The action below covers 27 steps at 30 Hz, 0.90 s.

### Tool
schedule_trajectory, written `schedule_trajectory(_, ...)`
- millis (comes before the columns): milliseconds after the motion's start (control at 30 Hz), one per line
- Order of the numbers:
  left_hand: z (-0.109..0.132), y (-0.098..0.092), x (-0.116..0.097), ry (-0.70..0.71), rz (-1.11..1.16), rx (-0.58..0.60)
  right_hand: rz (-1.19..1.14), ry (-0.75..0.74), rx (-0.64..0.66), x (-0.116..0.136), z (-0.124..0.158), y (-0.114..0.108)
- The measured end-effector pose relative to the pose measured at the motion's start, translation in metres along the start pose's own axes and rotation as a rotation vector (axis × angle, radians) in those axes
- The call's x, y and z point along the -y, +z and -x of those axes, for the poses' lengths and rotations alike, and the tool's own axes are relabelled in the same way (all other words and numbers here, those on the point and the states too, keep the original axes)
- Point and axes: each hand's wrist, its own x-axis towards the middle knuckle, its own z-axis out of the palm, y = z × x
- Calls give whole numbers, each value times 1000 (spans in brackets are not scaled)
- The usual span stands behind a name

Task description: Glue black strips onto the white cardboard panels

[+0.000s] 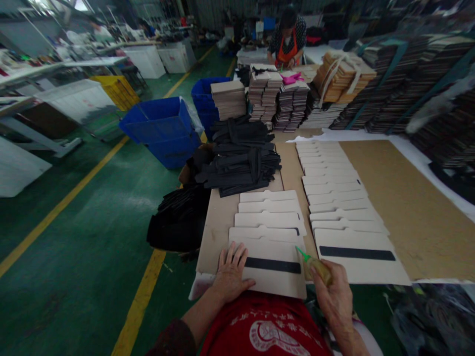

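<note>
My left hand [230, 277] lies flat with fingers spread on the left side of a pale cardboard panel [272, 286], its fingers over the left end of a black strip [276, 265] on that panel. In my right hand [337, 294] is a squeeze bottle [322, 271] of yellowish liquid, its green nozzle pointing up and left over the panel's right edge. Behind the front panel, more panels [265, 218] overlap in a row. To the right runs a second overlapping row [343, 226], whose front panel carries another black strip [356, 253].
Piles of black strips [241, 165] lie at the table's left edge. Stacked boards [265, 94] stand behind them, and taller stacks [404, 74] rise at the right. Blue bins [163, 126] stand on the floor at left. A person in an orange apron [287, 47] works at the far end.
</note>
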Motion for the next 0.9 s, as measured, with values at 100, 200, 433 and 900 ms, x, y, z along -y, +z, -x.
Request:
schedule_trajectory(100, 0, -1, 0, 2, 3, 1, 27, -1, 3, 3, -2, 1)
schedule_trajectory(200, 0, -3, 0, 1, 5, 7, 32, -42, 21, 7, -3, 2)
schedule_trajectory(433, 1, -4, 0, 12, 12, 5, 166, -86, 59, 16, -7, -1)
schedule_trajectory(900, 1, -5, -2, -4, 45, 9, 269, -87, 99, 26, -24, -9)
